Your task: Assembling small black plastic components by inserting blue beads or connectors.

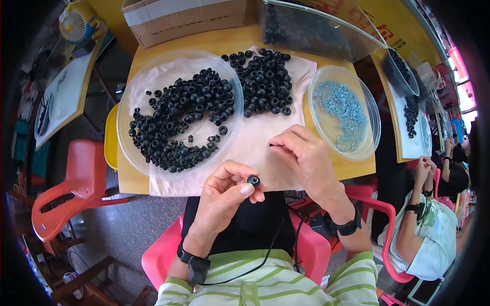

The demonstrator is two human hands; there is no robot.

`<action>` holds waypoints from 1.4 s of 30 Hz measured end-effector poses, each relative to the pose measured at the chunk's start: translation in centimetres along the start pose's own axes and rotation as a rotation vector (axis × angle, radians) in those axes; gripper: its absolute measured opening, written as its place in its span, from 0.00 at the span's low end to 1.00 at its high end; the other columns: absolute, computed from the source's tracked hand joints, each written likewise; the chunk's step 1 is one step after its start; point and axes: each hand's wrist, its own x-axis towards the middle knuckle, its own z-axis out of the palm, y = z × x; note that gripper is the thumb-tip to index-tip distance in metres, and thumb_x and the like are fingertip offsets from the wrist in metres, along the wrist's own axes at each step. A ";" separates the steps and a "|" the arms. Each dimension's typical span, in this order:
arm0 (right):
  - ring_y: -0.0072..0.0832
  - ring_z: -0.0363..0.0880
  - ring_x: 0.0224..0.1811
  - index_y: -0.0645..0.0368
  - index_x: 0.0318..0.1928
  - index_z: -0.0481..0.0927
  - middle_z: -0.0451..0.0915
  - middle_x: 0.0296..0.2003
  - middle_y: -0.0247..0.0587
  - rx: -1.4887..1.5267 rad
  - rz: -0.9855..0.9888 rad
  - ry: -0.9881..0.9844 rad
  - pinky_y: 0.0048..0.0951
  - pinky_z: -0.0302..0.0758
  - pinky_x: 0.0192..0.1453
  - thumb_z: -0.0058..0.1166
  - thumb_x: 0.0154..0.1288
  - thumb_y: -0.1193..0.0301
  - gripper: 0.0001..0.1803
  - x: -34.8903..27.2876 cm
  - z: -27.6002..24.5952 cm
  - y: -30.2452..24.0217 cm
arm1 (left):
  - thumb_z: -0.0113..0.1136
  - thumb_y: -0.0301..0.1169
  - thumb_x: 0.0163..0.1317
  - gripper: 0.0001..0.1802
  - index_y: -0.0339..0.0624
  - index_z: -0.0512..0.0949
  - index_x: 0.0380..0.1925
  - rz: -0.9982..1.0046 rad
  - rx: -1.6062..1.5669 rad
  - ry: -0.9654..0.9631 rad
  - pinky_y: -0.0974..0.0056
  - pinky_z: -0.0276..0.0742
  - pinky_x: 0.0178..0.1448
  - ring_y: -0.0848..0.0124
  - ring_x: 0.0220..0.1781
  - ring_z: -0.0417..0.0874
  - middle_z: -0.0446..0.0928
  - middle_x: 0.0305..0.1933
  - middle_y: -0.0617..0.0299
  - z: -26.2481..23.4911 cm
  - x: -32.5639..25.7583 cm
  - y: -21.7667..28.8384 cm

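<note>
My left hand [224,191] pinches a black round cap with a hole in its middle [253,180] between thumb and fingertips, hole facing up, just off the table's near edge. To its upper right, above the cloth, my right hand [303,158] is closed, thumb against fingers. A small dark piece [271,146] barely shows at its fingertips; its shape is hidden. Left of the hands is a large clear round tray [121,120] holding many black round caps and smaller black pieces. A pile of larger black caps [265,81] lies beyond on the pale pink cloth [255,137].
On the right stands a clear round tub [376,125] of small bluish clear pieces. A cardboard box [186,23] and a clear bin [321,30] line the table's far side. Another person [431,224] sits at right near a second table [390,92]. A red chair [76,178] stands at left.
</note>
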 end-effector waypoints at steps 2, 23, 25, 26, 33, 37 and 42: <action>0.33 0.78 0.30 0.61 0.36 0.82 0.78 0.31 0.40 0.038 0.027 0.007 0.31 0.73 0.33 0.63 0.56 0.78 0.07 -0.2 -0.1 0.2 | 0.60 0.24 0.64 0.10 0.36 0.75 0.45 -0.012 0.007 0.007 0.69 0.78 0.44 0.71 0.38 0.83 0.82 0.41 0.52 0.4 0.4 0.1; 0.21 0.83 0.35 0.68 0.39 0.82 0.80 0.36 0.39 0.671 0.064 -0.020 0.18 0.81 0.33 0.62 0.61 0.79 0.06 -1.6 -2.9 -3.3 | 0.65 0.22 0.60 0.09 0.36 0.77 0.41 -0.010 0.049 0.010 0.69 0.80 0.45 0.73 0.40 0.84 0.82 0.40 0.58 2.2 1.4 -0.4; 0.20 0.82 0.33 0.66 0.39 0.82 0.80 0.36 0.40 0.543 -0.013 -0.004 0.19 0.80 0.32 0.63 0.61 0.79 0.06 -1.7 -3.0 -3.3 | 0.65 0.22 0.60 0.09 0.37 0.77 0.41 -0.002 0.058 0.017 0.69 0.80 0.46 0.73 0.40 0.83 0.82 0.40 0.58 2.1 1.3 -0.6; 0.20 0.82 0.32 0.66 0.39 0.82 0.80 0.36 0.40 0.479 -0.051 0.004 0.20 0.79 0.31 0.63 0.61 0.79 0.06 -1.7 -3.0 -3.3 | 0.65 0.22 0.60 0.09 0.37 0.77 0.41 -0.015 0.026 0.007 0.68 0.80 0.46 0.73 0.41 0.83 0.82 0.40 0.58 2.0 1.3 -0.7; 0.34 0.79 0.35 0.60 0.41 0.81 0.78 0.35 0.41 0.062 -0.248 0.106 0.27 0.78 0.33 0.67 0.45 0.81 0.19 -2.4 -3.0 -4.1 | 0.63 0.22 0.62 0.05 0.42 0.78 0.37 -0.145 -0.208 -0.007 0.64 0.78 0.55 0.71 0.46 0.83 0.82 0.42 0.60 2.4 1.3 -0.7; 0.34 0.79 0.35 0.60 0.42 0.79 0.78 0.36 0.39 -0.041 -0.328 0.129 0.29 0.79 0.35 0.66 0.44 0.81 0.20 -2.0 -3.0 -4.4 | 0.62 0.22 0.62 0.05 0.44 0.78 0.35 -0.213 -0.271 0.013 0.62 0.77 0.59 0.71 0.47 0.83 0.82 0.43 0.60 2.5 1.4 -0.8; 0.34 0.79 0.35 0.60 0.41 0.79 0.78 0.37 0.39 -0.093 -0.346 0.137 0.29 0.79 0.36 0.65 0.45 0.82 0.19 -1.9 -2.8 -4.4 | 0.62 0.22 0.63 0.05 0.45 0.78 0.35 -0.212 -0.306 0.024 0.62 0.77 0.58 0.70 0.48 0.83 0.82 0.44 0.60 2.5 1.1 -1.0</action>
